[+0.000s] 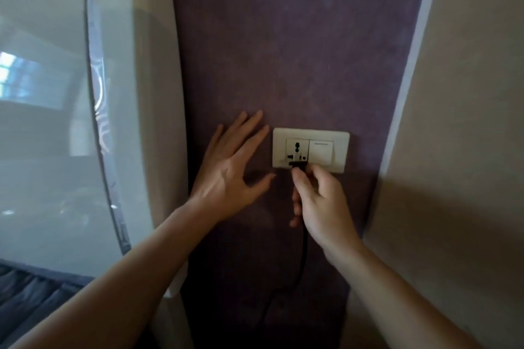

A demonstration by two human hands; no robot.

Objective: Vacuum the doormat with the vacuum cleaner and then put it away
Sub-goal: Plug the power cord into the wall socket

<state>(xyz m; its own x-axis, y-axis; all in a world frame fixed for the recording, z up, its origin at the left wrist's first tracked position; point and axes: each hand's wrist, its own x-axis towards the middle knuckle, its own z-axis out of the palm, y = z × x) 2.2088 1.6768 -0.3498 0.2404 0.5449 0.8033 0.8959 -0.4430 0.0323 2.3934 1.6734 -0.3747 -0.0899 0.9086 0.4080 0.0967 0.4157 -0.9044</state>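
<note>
A cream wall socket plate (310,134) with a socket on its left and a switch (321,151) on its right is set in a purple wall panel (283,51). My right hand (320,204) pinches a black plug (297,165) at the socket's lower edge. The plug's black cord (304,258) hangs down the wall below my hand. My left hand (229,170) lies flat on the purple wall just left of the plate, fingers spread. Neither the vacuum cleaner nor the doormat is in view.
A white appliance with a glossy curved front (56,122) stands close on the left. A beige wall (459,122) juts out on the right. A dark fabric surface (25,292) shows at the bottom left.
</note>
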